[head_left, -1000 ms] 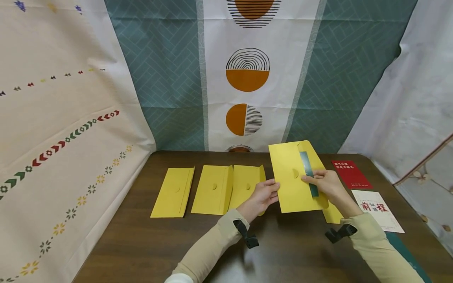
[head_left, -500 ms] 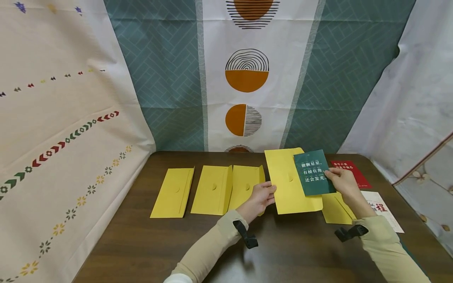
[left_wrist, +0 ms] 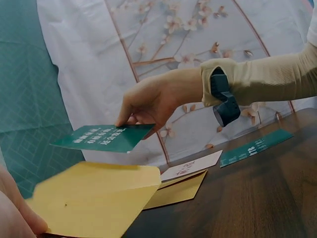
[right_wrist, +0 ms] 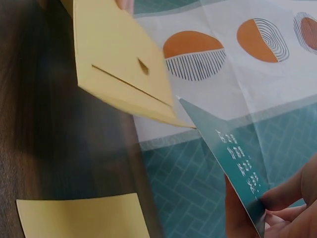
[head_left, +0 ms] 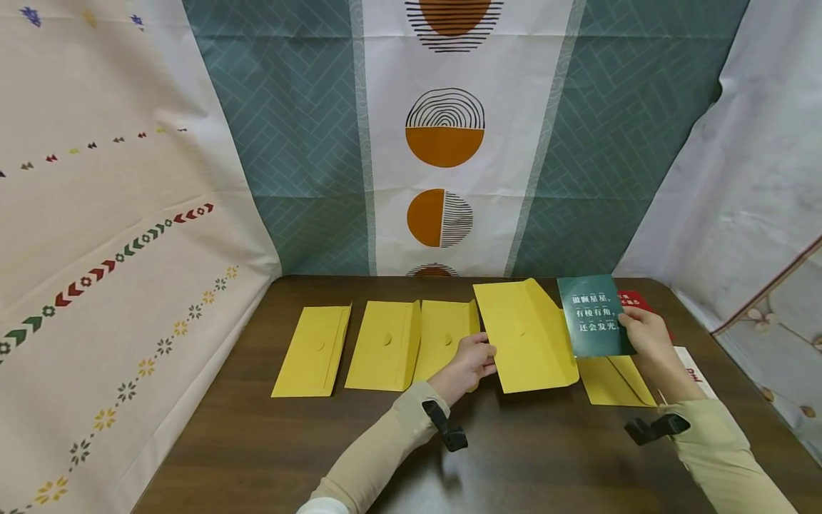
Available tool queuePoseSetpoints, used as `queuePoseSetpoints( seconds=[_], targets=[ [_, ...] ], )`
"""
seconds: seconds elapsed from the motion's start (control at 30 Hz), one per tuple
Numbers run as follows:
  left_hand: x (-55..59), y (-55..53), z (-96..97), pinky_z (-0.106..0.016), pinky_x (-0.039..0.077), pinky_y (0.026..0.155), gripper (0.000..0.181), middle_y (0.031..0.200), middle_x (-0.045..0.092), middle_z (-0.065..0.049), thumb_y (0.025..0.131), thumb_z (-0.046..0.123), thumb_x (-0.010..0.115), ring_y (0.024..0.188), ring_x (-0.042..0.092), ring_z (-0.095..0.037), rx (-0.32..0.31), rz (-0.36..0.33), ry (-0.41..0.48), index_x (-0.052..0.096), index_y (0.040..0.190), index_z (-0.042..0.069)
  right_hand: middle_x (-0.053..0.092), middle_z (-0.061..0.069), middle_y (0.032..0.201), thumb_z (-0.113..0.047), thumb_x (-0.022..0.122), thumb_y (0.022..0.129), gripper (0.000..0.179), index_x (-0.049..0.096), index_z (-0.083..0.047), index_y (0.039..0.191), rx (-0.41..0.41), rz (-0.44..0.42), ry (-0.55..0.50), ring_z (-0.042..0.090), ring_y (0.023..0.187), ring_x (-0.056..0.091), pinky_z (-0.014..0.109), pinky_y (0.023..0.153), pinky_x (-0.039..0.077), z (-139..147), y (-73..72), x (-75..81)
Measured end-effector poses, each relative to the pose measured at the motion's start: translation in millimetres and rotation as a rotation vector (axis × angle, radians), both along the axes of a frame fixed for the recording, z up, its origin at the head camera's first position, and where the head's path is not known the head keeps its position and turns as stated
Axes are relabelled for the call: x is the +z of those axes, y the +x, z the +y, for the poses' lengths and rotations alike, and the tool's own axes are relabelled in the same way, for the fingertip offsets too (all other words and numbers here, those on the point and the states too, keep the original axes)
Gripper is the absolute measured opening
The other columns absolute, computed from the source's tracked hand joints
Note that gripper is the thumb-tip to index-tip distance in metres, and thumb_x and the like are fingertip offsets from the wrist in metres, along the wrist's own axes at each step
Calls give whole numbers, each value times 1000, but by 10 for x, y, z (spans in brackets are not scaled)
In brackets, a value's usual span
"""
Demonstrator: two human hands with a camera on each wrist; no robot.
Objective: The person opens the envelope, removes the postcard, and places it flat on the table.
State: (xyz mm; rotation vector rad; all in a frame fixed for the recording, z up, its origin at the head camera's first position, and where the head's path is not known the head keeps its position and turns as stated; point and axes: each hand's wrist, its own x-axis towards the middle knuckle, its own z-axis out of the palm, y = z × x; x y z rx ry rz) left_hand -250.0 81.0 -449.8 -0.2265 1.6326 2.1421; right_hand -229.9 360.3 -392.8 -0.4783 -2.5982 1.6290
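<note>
My left hand [head_left: 471, 360] grips the left edge of a yellow envelope [head_left: 523, 339] held up over the table, its flap opened out to the right. In the left wrist view the thumb lies on the near edge of that envelope [left_wrist: 99, 198]. A dark green card [head_left: 594, 315] with white writing is pinched at its right edge by my right hand [head_left: 651, 346]. The card is outside the envelope, just right of its flap. From the right wrist, the green card [right_wrist: 225, 153] shows nearly edge-on, thumb on its printed face.
Three yellow envelopes lie in a row: one at far left [head_left: 311, 353], two [head_left: 383, 346] [head_left: 443, 335] beside it. Another yellow envelope [head_left: 610, 382] lies under the right hand. A red card [head_left: 634, 300], a white card [left_wrist: 193, 166] and a second green card [left_wrist: 255, 148] lie at right.
My right hand has drawn the green card out of the envelope and moved it to the right. The held envelope has dropped slightly and tilted, its flap now spread toward the right.
</note>
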Motion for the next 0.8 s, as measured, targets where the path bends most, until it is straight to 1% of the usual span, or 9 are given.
queuePoseSetpoints(
  seconds=[0.07, 0.1, 0.17, 0.27, 0.4, 0.5, 0.63, 0.73, 0.8],
  targets=[
    [-2, 2, 5, -47, 47, 100, 60, 126, 57, -20, 91, -8, 49, 104, 63, -26, 5, -10, -25, 33, 148, -1, 53, -4, 87, -22, 29, 103, 53, 32, 16, 141, -7, -15, 23, -1, 64, 53, 23, 60, 53, 21, 20, 4],
    [-4, 1, 8, -47, 47, 101, 59, 130, 56, -22, 92, -8, 49, 109, 62, -29, 4, -15, -30, 33, 148, -1, 53, 0, 91, -22, 29, 104, 53, 31, 16, 141, -9, -21, 26, -1, 65, 53, 23, 61, 53, 28, 32, 3],
    [-4, -2, 11, -47, 47, 101, 59, 130, 55, -21, 92, -7, 49, 111, 61, -30, -1, -18, -39, 33, 148, -1, 52, 10, 102, -23, 28, 104, 55, 28, 16, 142, -11, -30, 20, -2, 66, 53, 22, 61, 53, 44, 49, -5],
    [-6, -4, 13, -44, 50, 98, 57, 124, 60, -18, 92, -7, 49, 104, 63, -26, -7, -20, -43, 36, 147, 0, 49, 18, 112, -23, 28, 104, 57, 24, 17, 144, -7, -35, -4, -4, 66, 53, 21, 62, 53, 64, 70, -23],
    [-13, 0, 16, -43, 51, 96, 55, 118, 63, -17, 92, -8, 48, 95, 63, -21, -24, -20, -36, 39, 145, 0, 52, 9, 101, -22, 28, 103, 56, 24, 18, 143, -7, -36, -17, -5, 66, 53, 20, 62, 53, 99, 86, -44],
    [-21, -1, 22, -42, 51, 94, 53, 115, 64, -17, 91, -9, 46, 91, 61, -20, -33, -20, -27, 41, 143, -1, 52, 6, 99, -22, 29, 103, 56, 24, 18, 143, -5, -38, -17, -5, 66, 53, 20, 62, 52, 122, 98, -56],
    [-35, -10, 32, -41, 52, 92, 48, 113, 65, -17, 91, -10, 45, 91, 62, -20, -40, -16, -20, 47, 138, -1, 52, 1, 96, -22, 29, 103, 56, 24, 18, 142, 3, -33, -30, -5, 67, 53, 20, 63, 52, 136, 107, -71],
    [-49, -18, 39, -42, 52, 94, 46, 113, 65, -17, 91, -11, 44, 93, 63, -20, -51, -14, -15, 50, 135, -1, 51, -10, 84, -21, 30, 103, 54, 26, 19, 140, 14, -24, -38, -4, 66, 54, 21, 62, 53, 142, 113, -87],
    [-55, -19, 40, -43, 50, 96, 48, 115, 65, -17, 91, -12, 42, 96, 63, -21, -64, -17, -11, 48, 137, -2, 50, -13, 81, -20, 29, 103, 53, 28, 18, 139, 33, -27, -35, -3, 65, 54, 22, 62, 53, 147, 126, -98]
  ],
)
